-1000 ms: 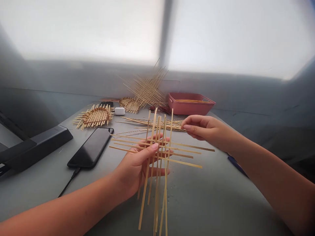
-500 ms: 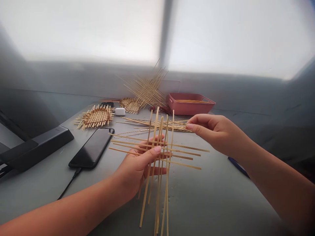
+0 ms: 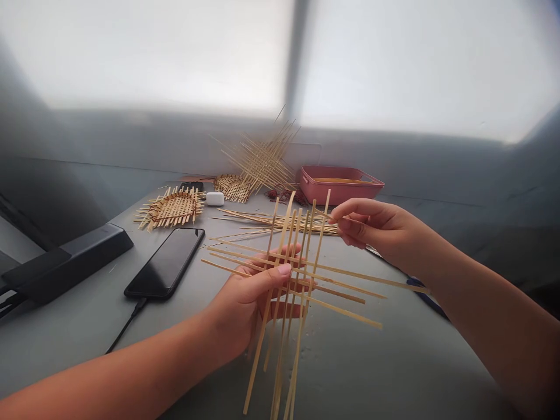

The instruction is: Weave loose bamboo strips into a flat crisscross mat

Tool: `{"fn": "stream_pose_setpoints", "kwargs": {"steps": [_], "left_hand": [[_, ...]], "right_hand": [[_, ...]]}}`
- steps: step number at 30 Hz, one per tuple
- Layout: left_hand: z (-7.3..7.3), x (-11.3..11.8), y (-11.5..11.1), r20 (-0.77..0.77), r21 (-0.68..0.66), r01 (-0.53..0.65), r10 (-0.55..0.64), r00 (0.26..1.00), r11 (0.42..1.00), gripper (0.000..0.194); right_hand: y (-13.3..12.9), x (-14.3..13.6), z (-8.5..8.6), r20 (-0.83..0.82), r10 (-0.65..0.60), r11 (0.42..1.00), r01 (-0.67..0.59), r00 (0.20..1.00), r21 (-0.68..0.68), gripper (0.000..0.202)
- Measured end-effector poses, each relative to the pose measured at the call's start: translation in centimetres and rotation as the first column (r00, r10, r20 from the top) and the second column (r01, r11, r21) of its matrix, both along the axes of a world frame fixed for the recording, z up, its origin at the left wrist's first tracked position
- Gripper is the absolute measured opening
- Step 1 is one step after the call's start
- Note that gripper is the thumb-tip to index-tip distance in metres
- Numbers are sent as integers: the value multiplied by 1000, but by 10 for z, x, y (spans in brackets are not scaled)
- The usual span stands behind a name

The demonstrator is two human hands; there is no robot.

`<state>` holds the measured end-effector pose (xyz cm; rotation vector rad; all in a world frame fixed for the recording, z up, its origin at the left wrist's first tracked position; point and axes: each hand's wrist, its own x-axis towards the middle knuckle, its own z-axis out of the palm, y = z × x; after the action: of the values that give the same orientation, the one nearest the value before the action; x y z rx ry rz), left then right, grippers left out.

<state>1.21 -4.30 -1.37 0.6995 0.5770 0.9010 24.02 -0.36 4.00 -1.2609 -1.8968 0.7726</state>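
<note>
My left hand (image 3: pixel 258 291) grips a loosely woven lattice of bamboo strips (image 3: pixel 280 262), its thumb pressed on top and the fingers spread beneath. Several strips run lengthwise towards me and several others cross them. To the right of the lattice's far end, my right hand (image 3: pixel 367 221) is closed in a pinch on a thin bamboo strip (image 3: pixel 322 214). Only a short tip of that strip shows past the fingers; the rest is hidden by the hand. Behind the lattice, a pile of loose bamboo strips (image 3: pixel 254 218) lies on the table.
A phone (image 3: pixel 164 262) with a cable and a black device (image 3: pixel 70 262) lie at left. Two round woven pieces, one a trimmed mat (image 3: pixel 172 209), a white case (image 3: pixel 214 199), an upright lattice (image 3: pixel 266 157) and a pink basket (image 3: pixel 341 192) stand behind. Something dark blue (image 3: pixel 431 303) lies at right.
The lattice has shifted slightly right and tilted, its crosswise strips now sloping down to the right. My right hand has come a little away from the pile, with a strip's tip rising from its pinch.
</note>
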Motion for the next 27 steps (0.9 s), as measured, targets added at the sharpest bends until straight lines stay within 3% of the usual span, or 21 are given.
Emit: {"fn": "stream_pose_setpoints", "kwargs": {"steps": [10, 19, 27], "left_hand": [[-1, 2, -1, -105, 53, -70, 76, 992, 996, 21], [-2, 2, -2, -93, 82, -64, 72, 993, 995, 21], [-3, 2, -3, -126, 90, -84, 95, 987, 992, 27]], "right_hand": [[-9, -2, 9, 98, -16, 998, 21, 995, -51, 35], [-13, -7, 11, 133, 4, 996, 8, 991, -84, 38], [-24, -11, 14, 225, -86, 985, 117, 970, -126, 37]]}}
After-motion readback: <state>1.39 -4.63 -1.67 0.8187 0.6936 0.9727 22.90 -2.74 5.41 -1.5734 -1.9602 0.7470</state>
